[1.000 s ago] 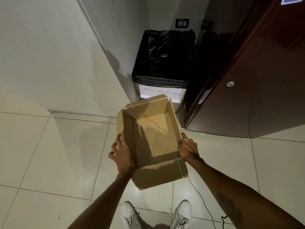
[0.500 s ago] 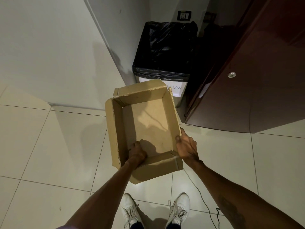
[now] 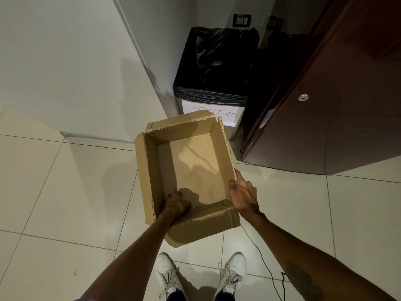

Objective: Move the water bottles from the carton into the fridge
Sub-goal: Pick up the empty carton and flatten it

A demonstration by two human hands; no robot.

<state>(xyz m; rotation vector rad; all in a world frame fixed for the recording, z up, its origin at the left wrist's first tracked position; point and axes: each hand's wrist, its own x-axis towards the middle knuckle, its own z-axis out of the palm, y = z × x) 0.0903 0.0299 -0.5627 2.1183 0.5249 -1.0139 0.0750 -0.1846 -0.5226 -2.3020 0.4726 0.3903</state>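
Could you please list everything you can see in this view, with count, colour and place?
carton: 1, brown, empty, held above the floor in front of the bin
recycle bin: 1, grey with black liner, in the corner left of the fridge
fridge: 1, dark red, right
wall socket: 1, black, above the bin
cable: 1, dark, on the floor near the right shoe
floor: pale tiles
shoes: 2, white, bottom centre
left hand: grips the carton's near wall
right hand: holds the carton's right wall

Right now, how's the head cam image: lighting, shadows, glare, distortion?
Head view: dim, warm light; the left hand throws a hard shadow inside the carton; soft sheen on the fridge door; wide-angle splays the floor lines; recycle bin label is legible.
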